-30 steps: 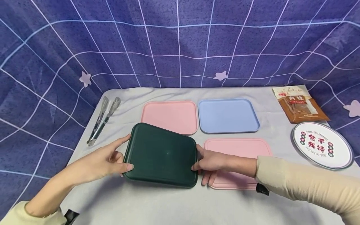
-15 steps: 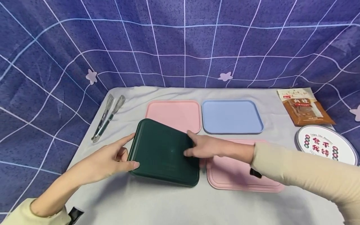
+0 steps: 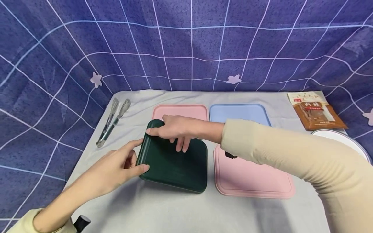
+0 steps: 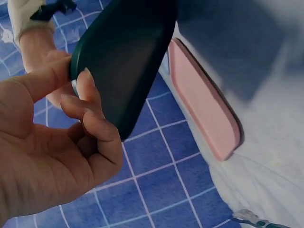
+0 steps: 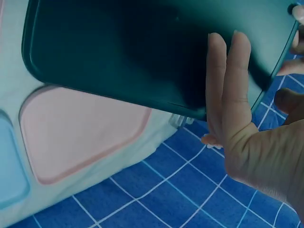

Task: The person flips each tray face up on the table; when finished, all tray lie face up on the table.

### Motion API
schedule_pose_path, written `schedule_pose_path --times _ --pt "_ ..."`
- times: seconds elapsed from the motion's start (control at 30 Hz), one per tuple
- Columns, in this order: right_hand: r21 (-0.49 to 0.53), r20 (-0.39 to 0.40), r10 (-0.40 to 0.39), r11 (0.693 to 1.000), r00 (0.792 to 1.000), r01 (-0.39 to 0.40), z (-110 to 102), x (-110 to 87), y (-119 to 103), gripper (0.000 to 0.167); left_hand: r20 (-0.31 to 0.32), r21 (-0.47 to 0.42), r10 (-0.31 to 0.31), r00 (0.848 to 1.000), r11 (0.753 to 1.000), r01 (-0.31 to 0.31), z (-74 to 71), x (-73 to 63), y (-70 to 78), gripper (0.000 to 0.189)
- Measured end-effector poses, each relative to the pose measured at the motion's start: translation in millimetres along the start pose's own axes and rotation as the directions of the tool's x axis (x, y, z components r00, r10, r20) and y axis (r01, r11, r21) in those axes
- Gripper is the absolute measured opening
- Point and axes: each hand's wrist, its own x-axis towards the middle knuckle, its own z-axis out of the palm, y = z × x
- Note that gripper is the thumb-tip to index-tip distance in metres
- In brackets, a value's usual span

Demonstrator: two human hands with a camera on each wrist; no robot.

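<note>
A dark green rectangular tray (image 3: pixel 177 168) is held tilted above the front middle of the table, its left side raised. My left hand (image 3: pixel 116 168) pinches its left edge, with the thumb on the upper face; other fingers curl in the left wrist view. Over the far left corner of the tray is my right hand (image 3: pixel 177 129). Two straight fingers (image 5: pixel 235 80) of that hand lie across the green face in the right wrist view. Its thumb (image 5: pixel 287 99) stands apart from the tray's edge there. Whether the right hand bears any weight is hidden.
Behind lie a pink tray (image 3: pixel 180 110) and a blue tray (image 3: pixel 240 113). A second pink tray (image 3: pixel 250 181) sits front right. Metal tongs (image 3: pixel 112 123) lie at the left. A brown food packet (image 3: pixel 316 111) and a white round plate (image 3: pixel 341 136) are at the right.
My right hand has let go of the green tray's right edge and moved left across it to the far left corner. My left hand keeps its pinch.
</note>
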Motion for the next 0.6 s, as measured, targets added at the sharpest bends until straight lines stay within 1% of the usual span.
schedule_pose_path --times 0.07,0.17,0.33,0.43,0.53,0.6 --pt "-0.029 -0.010 0.023 0.999 1.000 -0.023 -1.8 0.7 -4.3 0.073 -0.021 0.028 -0.002 1.000 1.000 0.002 0.4 -1.4 4.5 0.073" --pt "-0.077 -0.012 0.039 0.996 0.999 -0.040 -3.9 1.5 -8.3 0.067 -0.059 0.064 0.015 0.998 0.998 -0.012 1.8 -3.5 9.8 0.066" --pt "-0.103 -0.008 0.079 0.992 0.997 -0.079 -6.3 0.2 -12.7 0.068 -0.104 0.105 0.058 0.993 0.993 -0.047 4.9 -7.2 16.3 0.057" --pt "-0.109 0.005 0.092 0.990 0.996 -0.091 -7.9 -2.2 -15.6 0.070 -0.112 0.117 0.063 0.992 0.992 -0.050 5.5 -8.7 20.1 0.058" --pt "-0.122 0.032 0.107 0.987 0.994 -0.103 -9.9 -6.1 -18.7 0.070 -0.107 0.121 0.058 0.993 0.992 -0.045 5.5 -8.9 24.1 0.059" --pt "-0.129 0.052 0.121 0.985 0.991 -0.113 -10.7 -8.3 -21.5 0.073 -0.102 0.125 0.051 0.993 0.991 -0.038 5.9 -9.0 26.5 0.063"
